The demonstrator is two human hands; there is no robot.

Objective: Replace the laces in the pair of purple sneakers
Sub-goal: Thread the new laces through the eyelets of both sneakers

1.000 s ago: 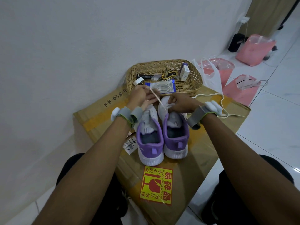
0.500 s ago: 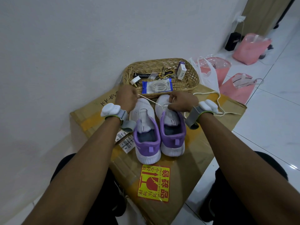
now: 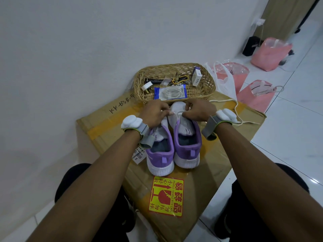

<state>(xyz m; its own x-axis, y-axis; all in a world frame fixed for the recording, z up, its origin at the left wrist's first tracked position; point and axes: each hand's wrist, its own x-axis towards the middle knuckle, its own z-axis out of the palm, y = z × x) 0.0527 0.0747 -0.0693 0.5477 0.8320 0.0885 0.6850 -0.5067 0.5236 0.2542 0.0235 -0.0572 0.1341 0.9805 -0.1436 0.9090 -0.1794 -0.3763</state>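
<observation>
Sneakers point(image 3: 173, 145) are sitting heels-toward-wearer while left hand point(image 3: 154, 113) and right hand point(image 3: 199, 110) are pinching the lace point(image 3: 174, 114) at the right shoe's eyelets, grip narrow.

left sneaker point(image 3: 160, 151) toe under left hand point(image 3: 154, 113), basket point(image 3: 208, 82) contents small

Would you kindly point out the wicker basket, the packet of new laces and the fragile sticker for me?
wicker basket point(image 3: 208, 82), head view, on its woven right wall.
packet of new laces point(image 3: 170, 93), head view, on the clear middle over the coiled lace.
fragile sticker point(image 3: 166, 196), head view, on its yellow middle.
</observation>
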